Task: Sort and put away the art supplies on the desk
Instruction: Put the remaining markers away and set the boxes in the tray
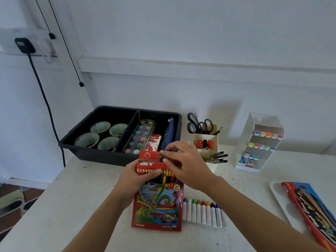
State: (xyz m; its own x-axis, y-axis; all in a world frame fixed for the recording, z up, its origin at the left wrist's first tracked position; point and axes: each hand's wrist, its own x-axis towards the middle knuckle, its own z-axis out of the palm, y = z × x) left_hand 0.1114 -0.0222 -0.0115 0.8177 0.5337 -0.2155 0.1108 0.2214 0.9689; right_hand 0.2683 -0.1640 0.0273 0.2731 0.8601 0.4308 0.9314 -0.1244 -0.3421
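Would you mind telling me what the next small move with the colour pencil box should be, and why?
Probably fold the flap down and tuck it shut. The colour pencil box is open at the top, the left hand grips its upper end and the right hand pinches the raised flap. Closed, it could go into the black tray behind.

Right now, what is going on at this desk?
A person is handling a red cardboard colour-pencil box on the white desk. The left hand grips its upper part, and the right hand pinches its open top flap; pencils show inside. A row of white paint tubes lies beside it, and a black plastic tray sits behind.
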